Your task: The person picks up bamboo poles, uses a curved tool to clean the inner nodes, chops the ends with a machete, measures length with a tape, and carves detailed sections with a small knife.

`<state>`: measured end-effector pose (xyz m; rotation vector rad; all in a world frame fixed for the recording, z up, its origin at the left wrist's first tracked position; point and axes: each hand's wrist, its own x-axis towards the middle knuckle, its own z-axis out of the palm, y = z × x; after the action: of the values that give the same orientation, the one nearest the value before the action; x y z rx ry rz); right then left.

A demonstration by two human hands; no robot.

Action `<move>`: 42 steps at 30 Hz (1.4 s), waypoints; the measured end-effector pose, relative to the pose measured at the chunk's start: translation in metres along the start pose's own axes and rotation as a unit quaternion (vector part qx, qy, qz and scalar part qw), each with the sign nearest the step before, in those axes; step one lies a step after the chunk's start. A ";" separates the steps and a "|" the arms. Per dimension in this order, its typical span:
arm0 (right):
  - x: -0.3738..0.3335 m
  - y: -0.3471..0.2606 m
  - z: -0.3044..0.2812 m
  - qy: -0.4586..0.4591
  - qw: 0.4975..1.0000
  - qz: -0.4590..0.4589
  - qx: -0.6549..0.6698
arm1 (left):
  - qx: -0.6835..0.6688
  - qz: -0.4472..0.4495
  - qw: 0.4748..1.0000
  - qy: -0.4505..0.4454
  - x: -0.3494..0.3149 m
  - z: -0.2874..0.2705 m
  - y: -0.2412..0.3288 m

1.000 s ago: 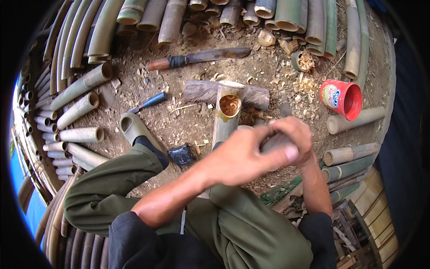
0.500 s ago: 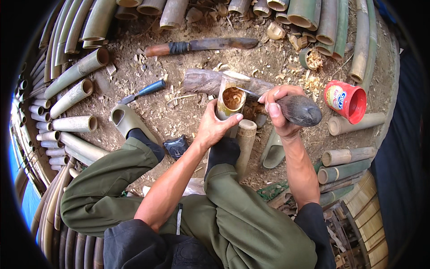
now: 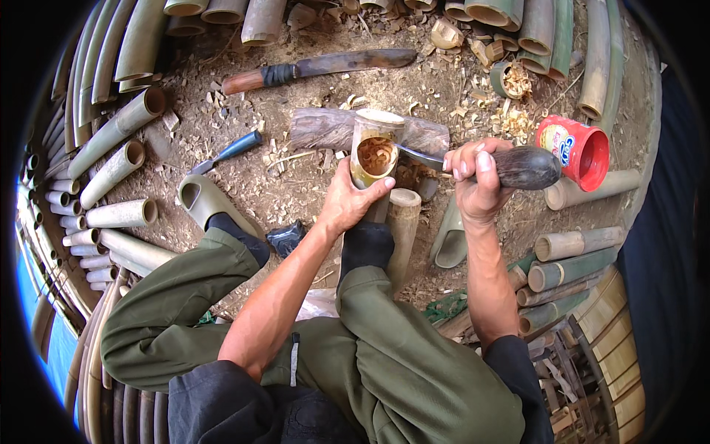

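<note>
While both my hands are full, packed brown earth (image 3: 177,127) spreads beyond the grip, rough and dry. Cut bamboo sections (image 3: 118,214) left of my grip: hollow, smooth-walled, tan to dull green. Log (image 3: 319,129) just beyond my left hand (image 3: 347,198): weathered grey-brown, crosswise, cracked grain. Machete (image 3: 333,65) farther out: long stained blade, reddish wooden handle, black wrap at the neck.

Bamboo tube (image 3: 377,131) is in my left hand: fingers round the left side, thumb across the near wall, below the opening. Pale cut rim at the far end, yellow-tan wall with darker staining, rounded hole in the side facing me, curls inside.

Hand tool (image 3: 526,169) is in my right hand (image 3: 479,177), fist closed round it. Bulbous dark handle, streaky grain, sticks out right; slim metal shank runs left to the hole's right edge. Can't tell how deep the tip sits.

Red tub (image 3: 584,130) right of that fist: glossy plastic, round mouth. Chisel (image 3: 235,147) left of my left hand: blue handle, flat metal blade. Shavings (image 3: 516,120) beyond my right hand: pale, thin, curled.
</note>
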<state>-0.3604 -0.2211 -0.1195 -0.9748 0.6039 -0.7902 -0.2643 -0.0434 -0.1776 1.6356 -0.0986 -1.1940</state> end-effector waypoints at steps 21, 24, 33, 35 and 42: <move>-0.073 -0.018 0.025 -0.374 0.852 -0.182 -0.318 | -0.163 -0.080 0.971 -0.154 0.005 -0.023 0.015; -0.082 -0.013 0.025 -0.414 0.833 -0.162 -0.330 | -0.127 -0.078 0.974 -0.168 0.007 -0.025 0.016; -0.084 -0.007 0.021 -0.449 0.789 -0.182 -0.378 | -0.078 -0.051 0.989 -0.119 0.008 -0.016 0.006; -0.081 -0.006 0.016 -0.454 0.770 -0.191 -0.404 | -0.044 -0.039 0.994 -0.088 0.007 -0.007 0.014; -0.080 0.000 0.002 -0.447 0.755 -0.223 -0.425 | -0.027 -0.016 0.999 -0.005 0.012 0.006 -0.006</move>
<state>-0.4049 -0.1554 -0.1105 -2.2188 -0.1950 -0.3161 -0.2652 -0.0517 -0.1891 1.5889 -0.0460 -1.2182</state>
